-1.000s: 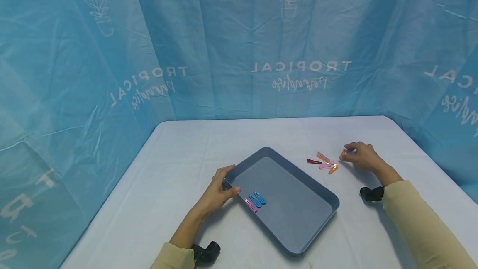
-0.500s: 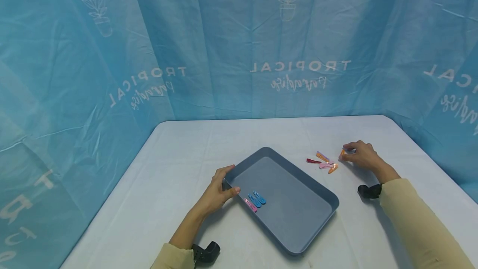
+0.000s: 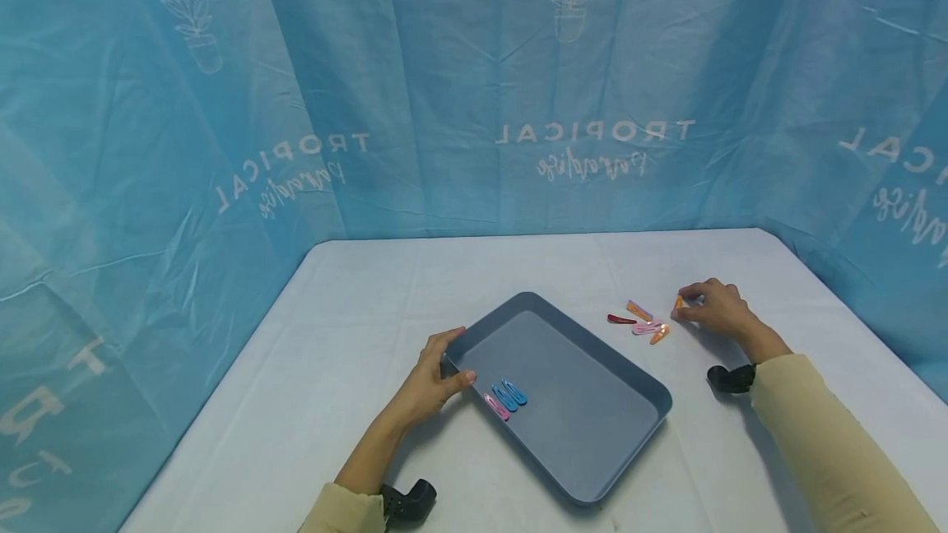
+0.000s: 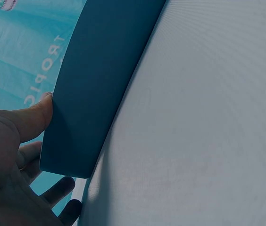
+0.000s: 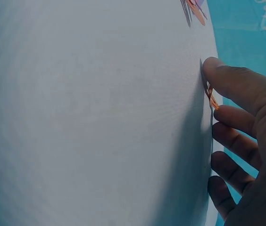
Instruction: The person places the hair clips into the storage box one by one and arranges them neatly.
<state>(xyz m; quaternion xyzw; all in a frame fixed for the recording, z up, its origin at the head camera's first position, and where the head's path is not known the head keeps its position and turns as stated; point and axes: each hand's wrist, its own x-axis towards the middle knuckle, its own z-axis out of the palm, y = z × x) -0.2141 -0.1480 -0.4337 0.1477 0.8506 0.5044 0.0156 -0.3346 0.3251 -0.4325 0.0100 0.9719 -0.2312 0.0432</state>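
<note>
Almost nothing changes over the last 1 second: at the tray's 2 o'clock, the right hand (image 3: pixel 717 311) pinches an orange clip (image 3: pixel 679 303) beside the loose clips (image 3: pixel 648 328). The left hand (image 3: pixel 429 377) grips the tray (image 3: pixel 585 426) at 9 o'clock; 3 inner clips (image 3: pixel 505 397) stay put.

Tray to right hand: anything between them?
Yes. In the head view, a small cluster of hair clips lies on the white cloth between the tray and right hand, the red clip nearest the tray.
</note>
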